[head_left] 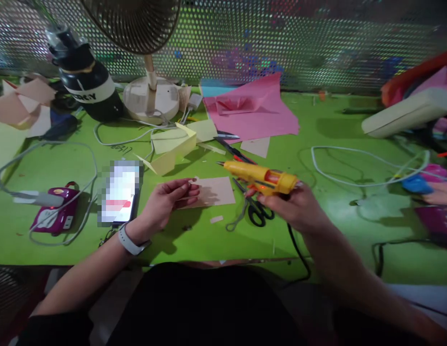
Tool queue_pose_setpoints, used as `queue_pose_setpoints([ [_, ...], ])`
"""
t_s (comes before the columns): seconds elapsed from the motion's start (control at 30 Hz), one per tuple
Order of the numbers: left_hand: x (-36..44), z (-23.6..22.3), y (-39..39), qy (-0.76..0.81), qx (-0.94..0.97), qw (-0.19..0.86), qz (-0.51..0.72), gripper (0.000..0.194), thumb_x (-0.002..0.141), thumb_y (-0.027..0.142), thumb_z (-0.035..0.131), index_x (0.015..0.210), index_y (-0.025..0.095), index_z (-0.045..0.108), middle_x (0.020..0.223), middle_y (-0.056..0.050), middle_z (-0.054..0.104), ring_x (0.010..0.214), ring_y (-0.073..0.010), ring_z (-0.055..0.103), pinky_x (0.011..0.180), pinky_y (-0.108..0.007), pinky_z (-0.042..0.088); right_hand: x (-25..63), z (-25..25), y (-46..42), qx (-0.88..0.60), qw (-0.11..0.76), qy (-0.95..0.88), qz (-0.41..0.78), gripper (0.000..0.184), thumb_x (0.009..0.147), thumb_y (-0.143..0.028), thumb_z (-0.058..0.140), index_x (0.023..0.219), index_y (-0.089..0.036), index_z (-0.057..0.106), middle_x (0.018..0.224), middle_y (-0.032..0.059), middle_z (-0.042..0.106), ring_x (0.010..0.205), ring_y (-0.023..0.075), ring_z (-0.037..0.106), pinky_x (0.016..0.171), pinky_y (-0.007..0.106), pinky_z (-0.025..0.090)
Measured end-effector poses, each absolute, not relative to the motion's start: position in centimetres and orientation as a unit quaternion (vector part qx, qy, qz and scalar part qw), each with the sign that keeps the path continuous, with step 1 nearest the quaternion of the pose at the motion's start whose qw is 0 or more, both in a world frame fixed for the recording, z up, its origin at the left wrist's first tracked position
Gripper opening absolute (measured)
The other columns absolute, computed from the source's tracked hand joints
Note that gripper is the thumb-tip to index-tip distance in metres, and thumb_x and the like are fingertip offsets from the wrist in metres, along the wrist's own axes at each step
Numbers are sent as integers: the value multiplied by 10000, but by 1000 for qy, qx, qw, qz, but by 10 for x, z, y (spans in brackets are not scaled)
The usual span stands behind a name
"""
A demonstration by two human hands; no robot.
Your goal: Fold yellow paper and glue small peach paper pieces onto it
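A yellow hot glue gun [259, 175] is gripped in my right hand [299, 206], its nozzle pointing left and a small orange light glowing on its side. My left hand [169, 202] hovers at the left end of a beige paper rectangle [219, 191], thumb and fingers pinched together. Whatever sits at those fingertips is too small to name. Black-handled scissors [257, 214] lie on the green table [205, 247] below the glue gun. A tiny paper strip [216, 219] rests near the rectangle's lower edge.
Folded yellow paper [173, 149] and pink sheets [252, 113] lie farther back. On the left are a phone [120, 192], a purple power adapter [55, 211], a dark bottle [90, 86] and a fan [151, 98]. A white cable [367, 184] loops at right. The glue gun's black cord [299, 252] hangs near the front edge.
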State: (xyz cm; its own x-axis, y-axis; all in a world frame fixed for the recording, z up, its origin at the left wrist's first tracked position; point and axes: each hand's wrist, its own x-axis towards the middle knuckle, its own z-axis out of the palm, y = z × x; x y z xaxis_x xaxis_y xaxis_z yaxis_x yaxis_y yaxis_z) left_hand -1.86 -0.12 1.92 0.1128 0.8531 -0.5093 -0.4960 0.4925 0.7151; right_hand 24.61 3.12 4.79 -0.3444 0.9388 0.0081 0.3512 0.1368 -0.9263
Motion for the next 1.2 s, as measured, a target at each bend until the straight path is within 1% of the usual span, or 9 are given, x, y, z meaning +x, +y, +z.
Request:
queue_pose_setpoints([
  [0.13, -20, 18, -1, 489, 160, 713, 476, 157, 888, 78, 608, 956, 130, 740, 938, -83, 768, 791, -136, 732, 824, -283, 599, 222, 43, 31, -432, 268, -679, 529, 238, 758, -250, 624, 985, -187, 654, 898, 67, 712, 780, 196, 676, 674, 328, 583],
  [0.27, -21, 15, 0, 481, 147, 715, 486, 136, 875, 94, 630, 936, 135, 743, 912, -62, 770, 787, -130, 729, 808, -262, 598, 211, 33, 28, -414, 257, -694, 530, 280, 798, -214, 593, 1075, -190, 621, 931, 47, 695, 798, 165, 658, 711, 304, 574],
  [0.47, -20, 11, 0, 481, 152, 717, 481, 99, 852, 128, 662, 906, 144, 743, 918, -49, 764, 810, -127, 723, 829, -264, 590, 207, 29, 26, -420, 274, -699, 510, 185, 811, -249, 607, 987, -196, 625, 923, 44, 670, 820, 171, 656, 734, 306, 579],
  [0.63, -22, 11, 0, 496, 184, 701, 478, 112, 807, 152, 710, 912, 145, 750, 896, -56, 765, 757, -128, 719, 817, -290, 599, 206, 28, 26, -419, 280, -685, 526, 220, 818, -261, 624, 1028, -196, 610, 925, 48, 682, 814, 172, 665, 724, 302, 591],
  [0.77, -24, 13, -1, 495, 218, 688, 484, 149, 792, 188, 730, 934, 154, 759, 938, -64, 764, 738, -130, 714, 786, -298, 607, 206, 26, 26, -413, 290, -691, 517, 207, 820, -254, 631, 1018, -197, 618, 931, 40, 681, 836, 168, 668, 769, 300, 585],
  [0.87, -24, 13, -1, 499, 235, 684, 477, 153, 782, 190, 736, 929, 156, 764, 911, -56, 763, 725, -123, 705, 778, -289, 603, 206, 28, 26, -412, 297, -691, 514, 194, 818, -246, 637, 1006, -203, 618, 917, 32, 678, 815, 160, 667, 752, 288, 583],
  [1.0, -21, 12, 0, 508, 247, 691, 452, 126, 779, 156, 729, 899, 148, 769, 757, -27, 746, 657, -97, 681, 778, -266, 589, 207, 32, 26, -412, 303, -684, 521, 172, 812, -265, 632, 966, -195, 601, 891, 34, 679, 777, 156, 669, 712, 280, 585],
  [1.1, -19, 12, 0, 513, 248, 688, 448, 135, 779, 166, 730, 907, 160, 771, 792, -30, 754, 701, -107, 694, 774, -255, 585, 207, 32, 26, -415, 303, -684, 519, 172, 806, -269, 631, 955, -189, 598, 896, 39, 684, 780, 156, 671, 722, 283, 586],
  [1.2, -20, 13, 1, 530, 253, 682, 437, 147, 779, 199, 736, 920, 173, 769, 825, -35, 759, 668, -103, 686, 707, -231, 581, 208, 31, 27, -412, 306, -684, 519, 182, 802, -269, 633, 962, -189, 596, 915, 43, 687, 779, 154, 667, 722, 285, 583],
])
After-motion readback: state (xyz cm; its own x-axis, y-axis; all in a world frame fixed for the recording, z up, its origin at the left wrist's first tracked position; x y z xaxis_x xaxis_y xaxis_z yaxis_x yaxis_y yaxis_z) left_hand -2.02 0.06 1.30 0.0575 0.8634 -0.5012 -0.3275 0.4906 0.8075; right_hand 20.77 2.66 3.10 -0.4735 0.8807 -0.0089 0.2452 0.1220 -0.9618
